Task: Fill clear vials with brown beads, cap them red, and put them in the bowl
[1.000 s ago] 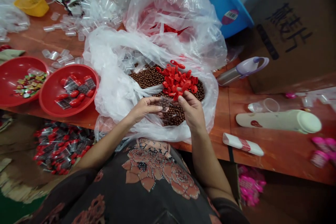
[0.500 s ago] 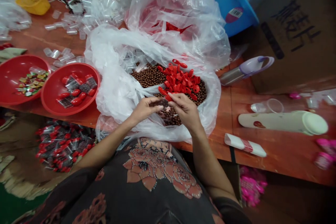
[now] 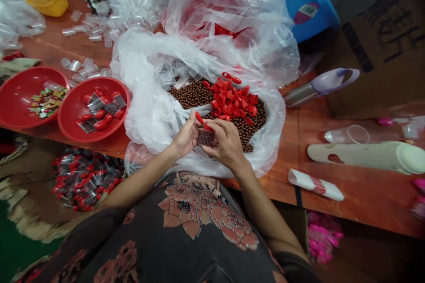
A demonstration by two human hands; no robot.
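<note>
One red bowl (image 3: 15, 101), with small colourful pieces inside, stands at the left on the orange-red counter (image 3: 277, 183), below a yellow basket (image 3: 49, 3). Just beside it is a second red bowl (image 3: 71, 110), where red-capped containers with dark filling lie. Lower than the counter there is a heap of similar filled containers (image 3: 88, 179), and behind the bowls are spread many clear empty containers (image 3: 96, 26).

In the middle a white plastic bag (image 3: 139, 79) is open, and it holds brown beads (image 3: 189, 95) and a pile of red caps (image 3: 229, 99). Above the near part of this bag, the left hand (image 3: 186, 138) has its grip partly closed, with bent fingers at the left edge of one small container (image 3: 206, 138); whether they pinch it, I cannot tell. This container shows dark beads inside and red plastic at its top. The right hand (image 3: 227, 143) has its grip closed upon it, the thumb below and the fingers above.

To the right, a bottle with lilac lid (image 3: 315, 87) leans, and a pale flask (image 3: 355, 155) lies on its side.
</note>
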